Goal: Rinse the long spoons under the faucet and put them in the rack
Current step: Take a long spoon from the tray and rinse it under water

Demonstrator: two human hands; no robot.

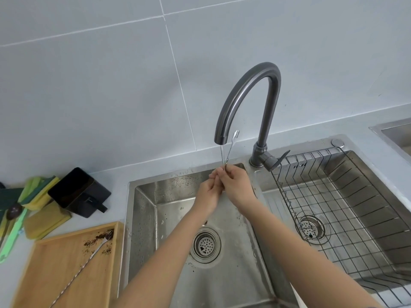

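Steel spoons (226, 150), two thin stems, upright under faucet (246, 90), over left sink (144, 196). Left hand (209, 192) and right hand (235, 183) both pinch lower ends. Likely light, stiff, wet-slippery; best gripped mid-stem. Rack (333, 196) right.

Head camera, close above the sink

It looks forward and down: faucet (249, 103) toward 12 o'clock, left basin (142, 218) straight below, tiled wall filling the top.

dark grey faucet (249, 90), black box (77, 192), yellow cloths (44, 223)
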